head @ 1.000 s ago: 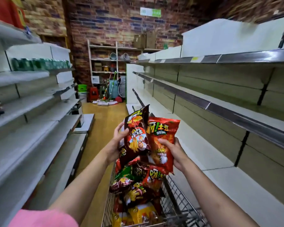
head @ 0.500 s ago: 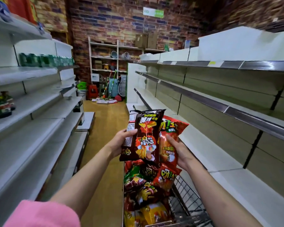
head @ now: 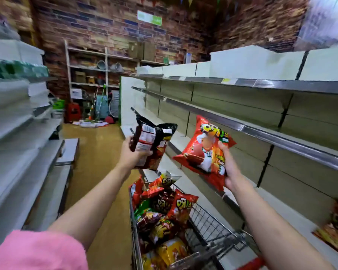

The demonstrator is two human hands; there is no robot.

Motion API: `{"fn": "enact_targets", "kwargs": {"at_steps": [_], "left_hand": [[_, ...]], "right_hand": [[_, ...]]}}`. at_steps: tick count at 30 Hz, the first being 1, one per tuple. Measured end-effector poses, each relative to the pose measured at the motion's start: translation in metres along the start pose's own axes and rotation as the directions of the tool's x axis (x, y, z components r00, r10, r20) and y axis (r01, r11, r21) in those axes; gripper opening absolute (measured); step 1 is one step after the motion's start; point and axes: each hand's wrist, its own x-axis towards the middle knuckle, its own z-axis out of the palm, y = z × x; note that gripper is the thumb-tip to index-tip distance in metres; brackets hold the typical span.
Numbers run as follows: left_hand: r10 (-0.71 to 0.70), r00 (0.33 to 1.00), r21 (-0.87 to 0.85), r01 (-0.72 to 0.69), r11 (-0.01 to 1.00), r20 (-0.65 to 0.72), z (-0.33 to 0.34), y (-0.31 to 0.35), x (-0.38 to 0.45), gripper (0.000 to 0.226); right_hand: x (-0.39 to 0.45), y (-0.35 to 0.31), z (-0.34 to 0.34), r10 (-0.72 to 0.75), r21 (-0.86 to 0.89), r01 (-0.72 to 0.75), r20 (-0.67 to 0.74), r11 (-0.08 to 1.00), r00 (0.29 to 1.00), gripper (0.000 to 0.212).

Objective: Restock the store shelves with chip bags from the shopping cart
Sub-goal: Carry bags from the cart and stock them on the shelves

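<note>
My left hand (head: 134, 152) grips a dark red and black chip bag (head: 154, 139), its back label turned to me, above the cart's far end. My right hand (head: 229, 168) holds an orange-red chip bag (head: 203, 152) tilted, in front of the right-hand shelving between its lower boards. The wire shopping cart (head: 209, 227) below holds several red, green and yellow chip bags (head: 164, 215). One more chip bag (head: 336, 234) lies blurred on the lower right shelf.
The right shelving unit (head: 261, 133) has long bare boards with metal front rails. White shelves (head: 18, 133) line the left side, with green items (head: 18, 69) on an upper one. The wooden aisle floor (head: 98, 152) runs to a cluttered rack (head: 98, 78) at the brick wall.
The two bags were held together above the cart; now they are apart. My right hand has carried the orange-red bag right toward the shelf, and my view has turned right.
</note>
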Motion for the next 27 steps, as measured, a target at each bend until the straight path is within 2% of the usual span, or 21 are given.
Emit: {"fn": "enact_targets", "kwargs": {"at_steps": [2,4,9,12,16,18,20,21,23,24,26,27], "left_hand": [[0.075,0.996,0.195,-0.082,0.977,0.043,0.013,-0.001,-0.002,0.071],[0.099,0.991,0.299,-0.122,0.946,0.090,0.028,0.001,-0.003,0.078],[-0.008,0.959,0.250,-0.066,0.966,0.283,0.049,-0.015,0.001,0.073],[-0.053,0.887,0.152,-0.019,0.988,0.459,0.072,-0.010,-0.020,0.065],[-0.088,0.792,0.111,0.026,0.993,0.604,0.104,-0.017,-0.036,0.065],[-0.120,0.762,0.148,0.032,0.988,0.636,0.117,-0.027,-0.036,0.064],[-0.161,0.742,0.262,-0.021,0.965,0.651,0.131,-0.037,-0.035,0.063],[-0.201,0.742,0.302,-0.002,0.953,0.639,0.137,-0.039,-0.035,0.061],[-0.340,0.710,0.303,0.184,0.935,0.617,0.148,-0.035,-0.044,0.035],[-0.417,0.657,0.318,0.272,0.908,0.629,0.151,-0.032,-0.049,0.023],[-0.544,0.511,0.316,0.467,0.826,0.666,0.162,-0.027,-0.061,0.049],[-0.560,0.455,0.295,0.530,0.795,0.693,0.172,-0.025,-0.066,0.063]], "right_hand": [[-0.012,-0.001,0.008,0.005,0.003,-0.005,0.045,1.000,0.999,0.054],[-0.022,-0.003,0.014,-0.016,0.013,0.016,0.065,1.000,0.998,0.060],[-0.045,-0.011,0.015,-0.091,0.019,0.089,0.089,0.996,0.992,0.083],[-0.055,-0.010,0.004,-0.060,-0.010,0.061,0.046,0.998,0.997,0.097],[-0.071,-0.006,-0.009,-0.036,-0.001,0.036,-0.038,0.999,0.999,0.098],[-0.081,-0.006,-0.016,-0.049,-0.031,0.046,-0.085,0.998,0.995,0.105],[-0.093,-0.007,-0.026,-0.072,-0.059,0.064,-0.131,0.996,0.989,0.106],[-0.101,-0.009,-0.031,-0.081,-0.069,0.072,-0.151,0.995,0.985,0.108],[-0.118,-0.015,-0.040,-0.097,-0.063,0.087,-0.181,0.994,0.979,0.109],[-0.126,-0.019,-0.044,-0.104,-0.060,0.094,-0.188,0.994,0.977,0.107],[-0.142,-0.028,-0.051,-0.102,-0.082,0.087,-0.196,0.993,0.975,0.100],[-0.149,-0.031,-0.054,-0.095,-0.101,0.075,-0.201,0.992,0.975,0.099]]}}
